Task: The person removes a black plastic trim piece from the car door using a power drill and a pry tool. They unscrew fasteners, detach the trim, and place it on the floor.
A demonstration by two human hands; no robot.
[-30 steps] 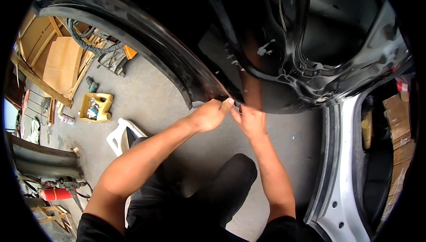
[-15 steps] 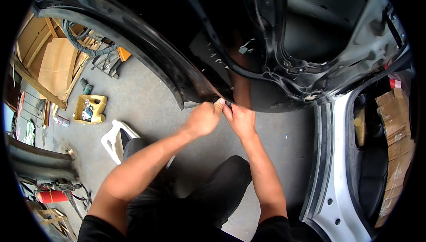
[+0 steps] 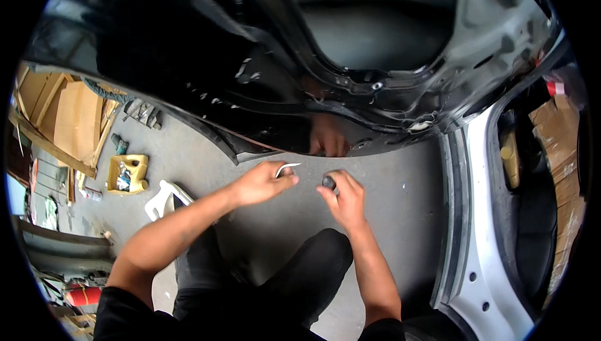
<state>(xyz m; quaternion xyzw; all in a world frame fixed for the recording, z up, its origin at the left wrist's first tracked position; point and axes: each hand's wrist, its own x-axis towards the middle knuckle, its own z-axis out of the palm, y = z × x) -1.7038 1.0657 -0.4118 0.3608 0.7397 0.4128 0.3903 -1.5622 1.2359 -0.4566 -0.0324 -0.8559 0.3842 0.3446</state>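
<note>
Floor: grey concrete [image 3: 400, 234], lightly stained on the left, ran beneath the whole work area.
Far left: a brown cardboard sheet [image 3: 78, 122] leaned among wooden boards [image 3: 53, 148]; a yellow cut-away jug [image 3: 143, 164] with things inside stood nearer.
Near left: a white plastic item [image 3: 164, 194] sat beside the person's knee, and a red cylinder [image 3: 84, 295] lay farther left.
Right: a silver car-body frame [image 3: 482, 222] curved past a black seat [image 3: 532, 228] and torn brown cardboard [image 3: 557, 178].
Black panel: the glossy black car panel [image 3: 250, 116] spanned the far side, its lower edge just beyond both hands, touching neither.
Left hand: this hand [image 3: 263, 184] pinched a thin white strip [image 3: 290, 166], whose curved end stuck out rightward.
Right hand: this hand [image 3: 345, 198] gripped a small dark piece [image 3: 328, 182] between thumb and fingers, apart from the other.
</note>
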